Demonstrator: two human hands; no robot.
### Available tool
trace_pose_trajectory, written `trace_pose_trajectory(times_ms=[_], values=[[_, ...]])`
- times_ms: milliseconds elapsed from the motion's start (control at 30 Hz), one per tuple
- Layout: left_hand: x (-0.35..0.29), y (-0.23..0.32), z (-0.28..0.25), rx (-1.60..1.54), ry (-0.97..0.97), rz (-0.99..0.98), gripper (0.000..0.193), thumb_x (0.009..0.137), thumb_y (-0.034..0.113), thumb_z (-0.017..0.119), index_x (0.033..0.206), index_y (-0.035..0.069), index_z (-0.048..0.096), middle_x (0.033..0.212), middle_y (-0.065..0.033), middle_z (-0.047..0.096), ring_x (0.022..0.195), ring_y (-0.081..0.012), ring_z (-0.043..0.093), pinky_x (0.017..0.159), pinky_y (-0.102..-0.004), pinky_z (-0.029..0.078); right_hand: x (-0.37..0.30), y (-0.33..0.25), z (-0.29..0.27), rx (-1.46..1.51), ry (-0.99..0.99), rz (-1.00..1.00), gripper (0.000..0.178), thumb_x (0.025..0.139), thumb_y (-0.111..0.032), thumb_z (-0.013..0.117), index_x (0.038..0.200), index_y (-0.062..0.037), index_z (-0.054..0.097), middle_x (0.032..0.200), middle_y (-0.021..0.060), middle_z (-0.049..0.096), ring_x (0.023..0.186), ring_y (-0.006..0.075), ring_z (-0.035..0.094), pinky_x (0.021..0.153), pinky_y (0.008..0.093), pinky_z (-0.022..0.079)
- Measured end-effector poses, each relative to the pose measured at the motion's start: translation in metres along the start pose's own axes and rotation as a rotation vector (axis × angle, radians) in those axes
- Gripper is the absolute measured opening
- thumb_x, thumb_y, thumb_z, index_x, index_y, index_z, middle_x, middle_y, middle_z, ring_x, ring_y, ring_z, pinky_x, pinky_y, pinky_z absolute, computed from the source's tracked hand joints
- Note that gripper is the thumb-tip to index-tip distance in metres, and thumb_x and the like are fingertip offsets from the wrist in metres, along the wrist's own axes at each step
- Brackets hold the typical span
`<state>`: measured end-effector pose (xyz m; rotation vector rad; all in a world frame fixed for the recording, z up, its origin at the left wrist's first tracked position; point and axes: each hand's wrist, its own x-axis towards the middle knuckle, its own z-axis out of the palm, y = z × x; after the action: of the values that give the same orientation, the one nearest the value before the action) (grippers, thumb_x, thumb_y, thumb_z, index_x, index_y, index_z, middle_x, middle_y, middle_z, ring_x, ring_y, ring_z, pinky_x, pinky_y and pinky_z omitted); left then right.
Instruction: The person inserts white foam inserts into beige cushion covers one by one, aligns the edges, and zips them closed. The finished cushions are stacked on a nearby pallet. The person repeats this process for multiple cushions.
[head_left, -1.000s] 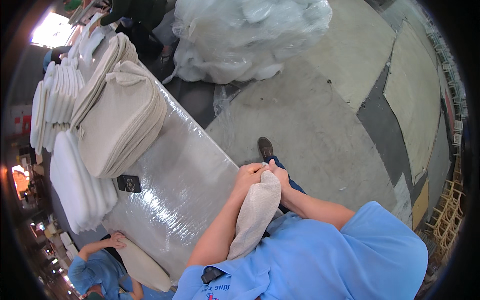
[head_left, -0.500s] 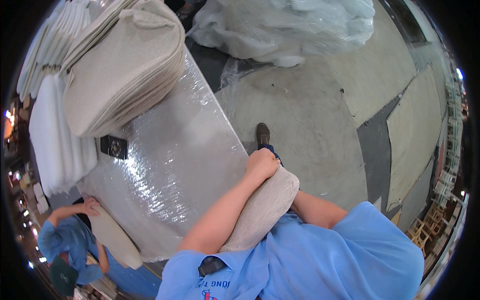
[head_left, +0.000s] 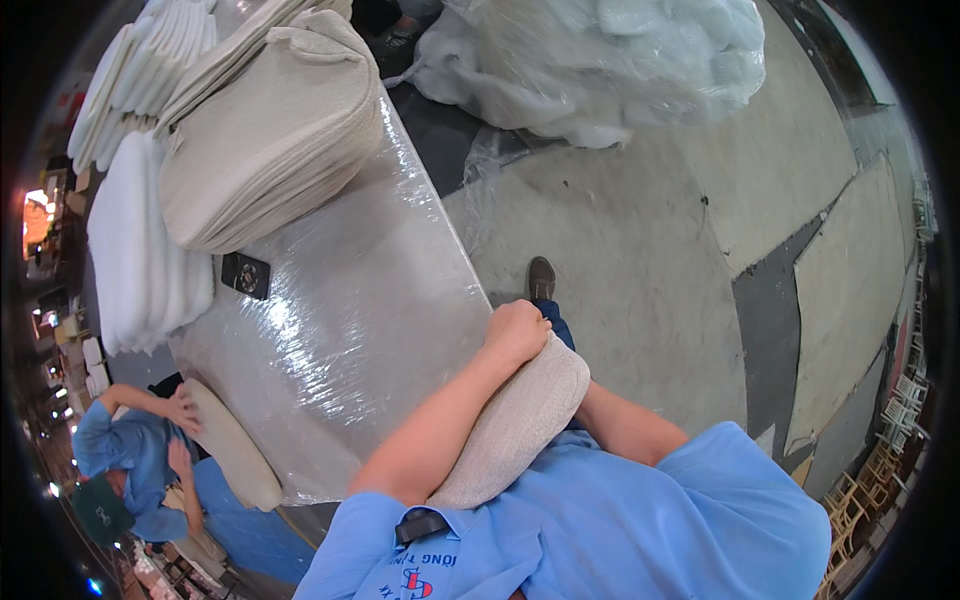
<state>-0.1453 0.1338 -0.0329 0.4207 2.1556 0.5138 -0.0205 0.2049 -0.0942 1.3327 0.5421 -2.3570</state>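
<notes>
A beige fabric-covered cushion [head_left: 520, 425] stands tilted against my body, its far end pointing away from me. My left hand [head_left: 517, 331] is closed over the cushion's far upper edge, fingers curled in. My right forearm runs in behind the cushion from the right, and the cushion hides that hand. Left of my left arm is a table wrapped in shiny clear film [head_left: 385, 300]. On it lies a thick stack of beige fabric pieces [head_left: 270, 130], with a black phone [head_left: 246, 275] near the stack's lower edge.
White padding pieces [head_left: 145, 245] are stacked at the table's left. A co-worker [head_left: 140, 465] at lower left handles another beige cushion [head_left: 232, 445]. A large plastic-wrapped white bundle [head_left: 590, 65] lies at the top. Flat sheets [head_left: 850, 300] cover the floor; wooden chair frames [head_left: 860, 500] stand right.
My view has shifted a little. The cushion looks slightly more turned, with my left hand still on its far edge. The co-worker's lower hand has come up beside the other cushion.
</notes>
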Motion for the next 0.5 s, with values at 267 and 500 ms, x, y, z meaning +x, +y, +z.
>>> trace_pose_trajectory(times_ms=[267,500], values=[[-0.001,0.001,-0.005,0.051,-0.045,-0.062,0.030,0.093,0.028,0.072,0.103,0.002,0.081,0.103,-0.0234,0.078,0.103,-0.0415,0.075,0.091,-0.0501,0.059,0.003,0.001,-0.002,-0.181,0.069,0.003,0.029,0.106,-0.038,0.059,0.105,-0.0105,0.069,0.096,0.0102,0.073,0.086,0.0298,0.073,0.087,0.0464,0.060],[-0.031,-0.053,-0.019,-0.667,-0.034,0.080,0.032,0.102,0.031,0.063,0.108,0.004,0.080,0.088,-0.0121,0.076,0.077,-0.0224,0.069,0.077,-0.0401,0.057,-0.009,-0.010,0.020,-0.039,-0.107,0.240,0.032,0.103,-0.043,0.064,0.102,-0.0122,0.070,0.092,0.0085,0.073,0.083,0.0285,0.073,0.083,0.0465,0.059]])
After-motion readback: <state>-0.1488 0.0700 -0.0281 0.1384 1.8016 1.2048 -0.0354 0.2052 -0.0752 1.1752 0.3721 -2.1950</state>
